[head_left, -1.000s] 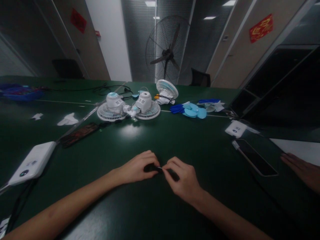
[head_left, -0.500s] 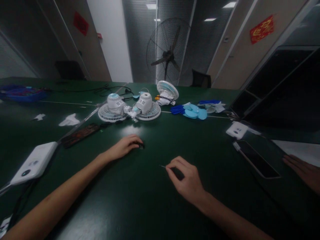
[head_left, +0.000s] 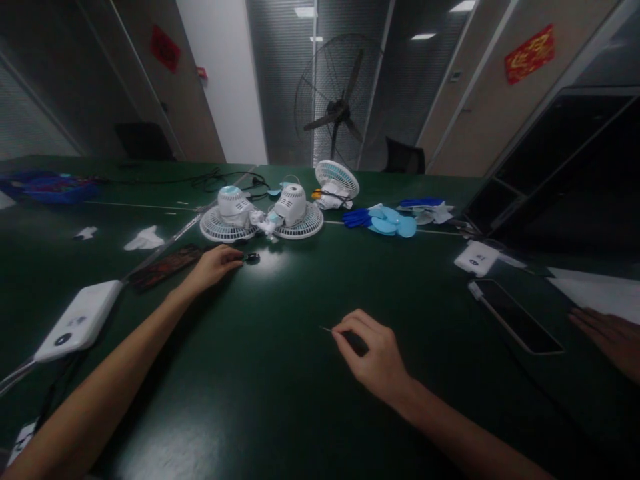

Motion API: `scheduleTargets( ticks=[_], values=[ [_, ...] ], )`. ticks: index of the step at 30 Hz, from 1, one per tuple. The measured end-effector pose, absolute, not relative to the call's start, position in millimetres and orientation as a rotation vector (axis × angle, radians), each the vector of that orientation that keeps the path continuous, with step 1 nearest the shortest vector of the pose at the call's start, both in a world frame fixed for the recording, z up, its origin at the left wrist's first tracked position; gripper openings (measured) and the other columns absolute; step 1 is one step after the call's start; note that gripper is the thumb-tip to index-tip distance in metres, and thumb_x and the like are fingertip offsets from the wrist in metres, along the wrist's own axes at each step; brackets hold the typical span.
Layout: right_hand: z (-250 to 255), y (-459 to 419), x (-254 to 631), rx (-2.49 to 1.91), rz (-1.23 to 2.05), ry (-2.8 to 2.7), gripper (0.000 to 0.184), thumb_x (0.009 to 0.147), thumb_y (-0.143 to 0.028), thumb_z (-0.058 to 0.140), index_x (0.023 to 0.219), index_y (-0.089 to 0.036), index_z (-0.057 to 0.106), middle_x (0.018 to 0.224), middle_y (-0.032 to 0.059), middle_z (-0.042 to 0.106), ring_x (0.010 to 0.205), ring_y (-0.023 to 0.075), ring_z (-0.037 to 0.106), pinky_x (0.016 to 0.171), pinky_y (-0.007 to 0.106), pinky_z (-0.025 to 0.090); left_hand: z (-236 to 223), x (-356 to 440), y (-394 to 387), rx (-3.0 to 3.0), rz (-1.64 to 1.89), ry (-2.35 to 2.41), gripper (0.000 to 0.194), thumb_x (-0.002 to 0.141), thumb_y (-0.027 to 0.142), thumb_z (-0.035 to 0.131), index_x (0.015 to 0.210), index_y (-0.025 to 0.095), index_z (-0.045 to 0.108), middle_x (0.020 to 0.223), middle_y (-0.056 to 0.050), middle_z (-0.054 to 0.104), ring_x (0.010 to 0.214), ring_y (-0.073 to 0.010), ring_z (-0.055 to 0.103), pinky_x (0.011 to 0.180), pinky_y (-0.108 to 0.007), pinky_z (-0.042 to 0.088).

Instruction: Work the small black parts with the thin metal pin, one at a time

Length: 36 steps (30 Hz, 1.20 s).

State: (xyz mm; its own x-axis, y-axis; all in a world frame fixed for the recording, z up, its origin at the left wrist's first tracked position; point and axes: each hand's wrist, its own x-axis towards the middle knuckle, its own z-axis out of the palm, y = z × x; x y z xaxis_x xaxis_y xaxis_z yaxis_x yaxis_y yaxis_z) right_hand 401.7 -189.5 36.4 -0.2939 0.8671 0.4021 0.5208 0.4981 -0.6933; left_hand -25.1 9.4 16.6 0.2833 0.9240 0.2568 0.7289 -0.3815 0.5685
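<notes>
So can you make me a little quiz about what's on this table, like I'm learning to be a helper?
1. True or false: the right hand pinches something thin between its fingers.
2. What colour are the loose fan blades beside the dark blue bundle?
a) red
b) light blue
c) yellow
3. Fill in the number: there are ___ small white fans on the green table.

Key: 1 true; 2 b; 3 three.
</notes>
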Motion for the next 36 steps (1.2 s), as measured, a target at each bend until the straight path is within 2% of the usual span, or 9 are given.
scheduleTargets(
  ticks=[3,6,10,13,16,18,24,30,36],
  values=[
    [35.8,-189.2,402.2,-1.144,0.557,-1.962,0.013,0.102,-0.019,0.059,0.098,-0.021,0.071,0.098,0.0063,0.070,0.083,0.0182,0.069,0.070,0.030,0.059,23.7,-22.8,6.4,2.238,0.740,1.539,0.049,0.086,0.067,0.068,0.101,0.022,0.081,0.106,-0.011,0.073,0.095,-0.0292,0.069,0.085,-0.038,0.054],
    [35.6,-189.7,402.7,-1.152,0.562,-1.961,0.013,0.102,-0.018,0.059,0.098,-0.020,0.072,0.098,0.0059,0.069,0.083,0.0179,0.068,0.070,0.030,0.059,30.8,-18.0,2.4,2.217,0.739,1.559,0.054,0.084,0.072,0.066,0.096,0.022,0.080,0.106,-0.012,0.073,0.096,-0.0307,0.069,0.086,-0.038,0.054],
    [35.6,-190.5,402.7,-1.150,0.561,-1.964,0.013,0.102,-0.018,0.059,0.100,-0.020,0.072,0.099,0.0059,0.069,0.083,0.0178,0.068,0.070,0.030,0.059,33.3,-16.6,-1.8,2.151,0.790,1.601,0.054,0.086,0.071,0.064,0.101,0.020,0.076,0.107,-0.012,0.076,0.095,-0.0304,0.071,0.082,-0.036,0.055],
    [35.8,-190.4,402.2,-1.156,0.548,-1.968,0.013,0.101,-0.017,0.060,0.099,-0.020,0.072,0.097,0.0057,0.069,0.083,0.0179,0.068,0.071,0.030,0.059,30.9,-13.6,-2.8,2.055,0.893,1.627,0.053,0.086,0.069,0.064,0.101,0.018,0.073,0.100,-0.010,0.077,0.088,-0.0278,0.072,0.078,-0.033,0.054],
    [36.4,-189.9,401.7,-1.155,0.538,-1.972,0.012,0.101,-0.017,0.060,0.098,-0.020,0.072,0.096,0.0053,0.069,0.082,0.0178,0.068,0.072,0.030,0.059,29.8,-4.0,-3.6,1.878,1.022,1.573,0.056,0.084,0.067,0.069,0.103,0.015,0.072,0.094,-0.010,0.078,0.082,-0.0252,0.072,0.073,-0.031,0.055],
    [36.7,-189.7,401.6,-1.150,0.540,-1.967,0.013,0.101,-0.017,0.060,0.098,-0.020,0.072,0.096,0.0054,0.069,0.082,0.0178,0.068,0.071,0.030,0.059,30.9,3.6,-5.0,1.800,1.045,1.520,0.059,0.083,0.065,0.072,0.110,0.013,0.074,0.097,-0.011,0.079,0.079,-0.0237,0.072,0.071,-0.031,0.055],
    [36.2,-189.8,401.9,-1.137,0.540,-1.964,0.013,0.102,-0.017,0.060,0.099,-0.021,0.072,0.097,0.0053,0.069,0.082,0.0175,0.068,0.071,0.030,0.059,30.6,14.6,-8.8,1.721,1.049,1.463,0.059,0.082,0.059,0.077,0.120,0.014,0.077,0.107,-0.011,0.080,0.088,-0.0256,0.075,0.080,-0.035,0.060],
    [36.9,-190.0,401.0,-1.145,0.569,-1.966,0.012,0.102,-0.017,0.060,0.101,-0.021,0.072,0.098,0.0051,0.069,0.083,0.0175,0.068,0.071,0.030,0.057,23.6,14.9,-8.7,1.686,1.094,1.457,0.056,0.082,0.055,0.080,0.118,0.013,0.078,0.104,-0.012,0.082,0.086,-0.0268,0.077,0.082,-0.039,0.062],
    [37.1,-189.9,401.2,-1.134,0.576,-1.969,0.012,0.102,-0.017,0.060,0.101,-0.020,0.071,0.098,0.0052,0.068,0.083,0.0176,0.067,0.071,0.030,0.056,21.9,19.1,-8.9,1.756,1.114,1.555,0.054,0.084,0.058,0.077,0.116,0.015,0.081,0.096,-0.011,0.082,0.085,-0.0271,0.077,0.080,-0.036,0.060]
  ],
)
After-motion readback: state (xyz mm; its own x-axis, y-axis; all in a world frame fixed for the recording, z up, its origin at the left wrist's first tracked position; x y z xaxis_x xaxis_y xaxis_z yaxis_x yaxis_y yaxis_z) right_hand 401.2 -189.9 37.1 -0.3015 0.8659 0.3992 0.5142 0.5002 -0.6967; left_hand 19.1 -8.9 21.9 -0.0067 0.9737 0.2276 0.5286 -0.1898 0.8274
